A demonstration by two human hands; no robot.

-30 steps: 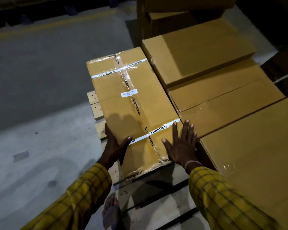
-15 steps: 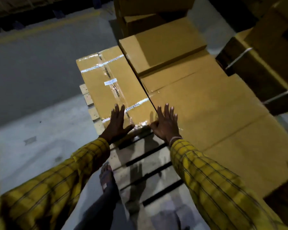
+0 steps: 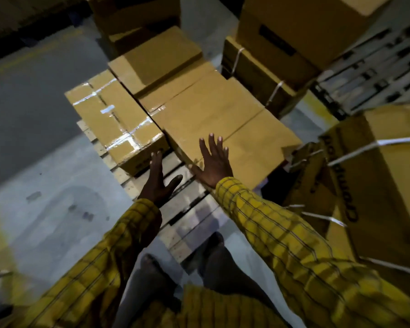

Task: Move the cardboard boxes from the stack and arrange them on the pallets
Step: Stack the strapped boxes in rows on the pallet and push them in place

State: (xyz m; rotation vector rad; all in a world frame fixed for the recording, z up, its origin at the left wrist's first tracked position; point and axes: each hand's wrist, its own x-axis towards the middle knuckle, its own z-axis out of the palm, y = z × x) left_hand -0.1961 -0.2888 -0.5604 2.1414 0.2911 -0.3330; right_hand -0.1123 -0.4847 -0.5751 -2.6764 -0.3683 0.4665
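Note:
A taped cardboard box (image 3: 115, 120) lies flat on the wooden pallet (image 3: 189, 209) at its left side. Several plain cardboard boxes (image 3: 213, 110) fill the pallet to its right, one more (image 3: 156, 58) lying on top at the back. My left hand (image 3: 159, 178) is spread with straight fingers, its fingertips at the taped box's near end. My right hand (image 3: 214, 162) is also spread flat, over the near corner of the neighbouring plain box. Neither hand holds anything. Whether the hands touch the boxes is unclear.
A stack of strapped cardboard boxes (image 3: 384, 176) stands close at the right, another stack (image 3: 277, 43) at the back right. Empty pallets (image 3: 374, 74) lie at the far right. More boxes (image 3: 133, 17) stand at the back. Grey concrete floor (image 3: 33, 110) spreads to the left. My bare feet (image 3: 152, 266) stand at the pallet's near edge.
Both hands have come off the taped box's top and drawn back toward me; the right hand shifted right over the neighbouring box. The view has pulled back and risen.

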